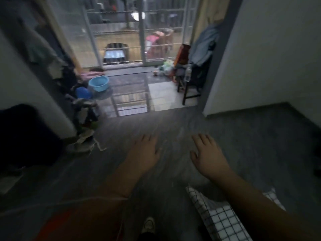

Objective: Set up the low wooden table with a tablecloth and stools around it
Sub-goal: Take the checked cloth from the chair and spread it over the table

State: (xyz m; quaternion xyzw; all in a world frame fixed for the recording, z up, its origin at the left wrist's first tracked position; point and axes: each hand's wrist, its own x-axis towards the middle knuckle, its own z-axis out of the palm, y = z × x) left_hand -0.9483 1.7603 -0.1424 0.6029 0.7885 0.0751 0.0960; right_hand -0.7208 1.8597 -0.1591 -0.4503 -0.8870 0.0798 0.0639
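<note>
Head view: we take the glass door (118,37) as our landmark. The checked tablecloth (220,221) is the thing farthest from this door, at the near edge of the picture. It lies under the person's right forearm, and a small piece of it shows again on the other side of the arm. We cannot tell what carries it, and we see no low desk.

The left hand (145,150) and the right hand (206,153) hover over the grey floor (260,136), between the cloth and the door. Both have the fingers spread wide and palms down, and they hold nothing.

We judge the cloth to be light, soft and limp. It will sag and fold when lifted, so it is better to pinch it at two corners or along one hem, one hand on each side.

The visible strip is long. Its long axis runs slanted, and the far end points toward the door and a little left. The near end leaves the picture.

Close to the door, on its right side, stands a dark wooden seat (187,87). We cannot tell if it is a stool.
</note>
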